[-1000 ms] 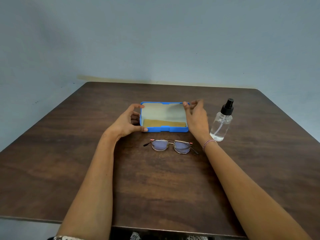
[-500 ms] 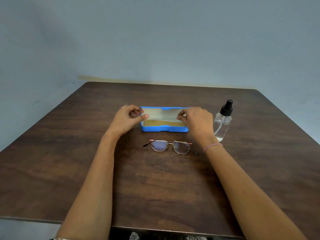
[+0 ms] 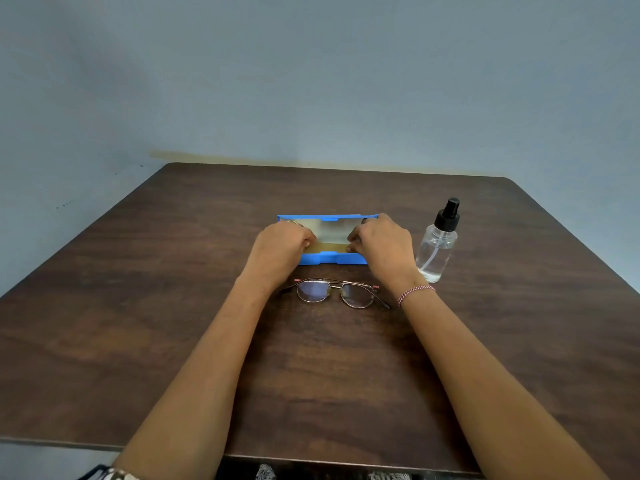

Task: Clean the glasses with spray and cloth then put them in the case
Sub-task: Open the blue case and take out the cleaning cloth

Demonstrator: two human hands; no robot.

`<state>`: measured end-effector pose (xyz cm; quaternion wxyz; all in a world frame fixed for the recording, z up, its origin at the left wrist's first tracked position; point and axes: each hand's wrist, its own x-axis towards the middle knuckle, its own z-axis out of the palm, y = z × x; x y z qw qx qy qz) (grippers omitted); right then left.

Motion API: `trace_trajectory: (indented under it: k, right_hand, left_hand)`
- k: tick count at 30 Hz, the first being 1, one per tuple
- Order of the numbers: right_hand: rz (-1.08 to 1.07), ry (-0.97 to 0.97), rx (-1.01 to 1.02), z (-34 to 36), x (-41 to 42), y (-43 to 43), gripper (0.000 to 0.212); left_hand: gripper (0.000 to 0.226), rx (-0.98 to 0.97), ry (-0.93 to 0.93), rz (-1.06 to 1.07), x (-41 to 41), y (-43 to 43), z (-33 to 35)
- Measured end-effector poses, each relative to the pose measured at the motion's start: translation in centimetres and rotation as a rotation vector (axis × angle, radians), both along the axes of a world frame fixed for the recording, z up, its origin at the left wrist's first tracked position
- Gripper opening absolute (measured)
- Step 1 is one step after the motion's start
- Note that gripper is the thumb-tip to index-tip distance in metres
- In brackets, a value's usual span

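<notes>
A blue glasses case (image 3: 332,260) lies open at the table's middle, its pale lid tilted back. A tan cloth (image 3: 330,247) lies inside it. My left hand (image 3: 282,245) reaches into the case's left end and my right hand (image 3: 382,245) into its right end; the curled fingertips of each pinch an end of the cloth. Thin metal-framed glasses (image 3: 336,293) lie unfolded on the table just in front of the case, between my wrists, untouched. A clear spray bottle (image 3: 437,249) with a black nozzle stands upright right of my right hand.
Everything sits on a dark wooden table (image 3: 138,323) against a pale blue wall. The table's near edge runs under my forearms. A string bracelet (image 3: 415,293) is on my right wrist.
A second ago both hands held the case's sides with the lid raised upright. The lid has dropped back lower, and both hands have moved inward into the case onto the cloth.
</notes>
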<state>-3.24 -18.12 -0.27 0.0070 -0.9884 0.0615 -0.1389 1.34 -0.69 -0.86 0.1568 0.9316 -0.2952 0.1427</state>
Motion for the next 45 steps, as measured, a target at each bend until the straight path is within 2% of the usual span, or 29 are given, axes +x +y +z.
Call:
trace_trajectory:
  k: [8,17,31,36,45]
  right_hand:
    - [-0.008,0.041,-0.076,0.5,-0.1,0.2,0.030]
    - [-0.016,0.078,-0.048,1.0,-0.4,0.5,0.023]
    - [0.228,-0.075,-0.112,2.2,-1.6,0.4,0.024]
    - [0.355,-0.081,-0.075,2.4,-1.9,0.1,0.024]
    - [0.513,-0.185,0.052,2.1,-2.0,-0.4,0.011]
  left_hand:
    - [0.028,0.016,0.077,0.065,0.2,-0.4,0.1]
    - [0.026,-0.015,0.007,0.050,-0.6,-0.5,0.3]
    - [0.029,-0.038,-0.024,-0.091,-0.1,-0.8,0.0]
    - [0.025,-0.086,-0.014,-0.118,-0.3,-0.8,0.0]
    - [0.019,-0.116,-0.083,-0.111,-0.8,-0.6,0.8]
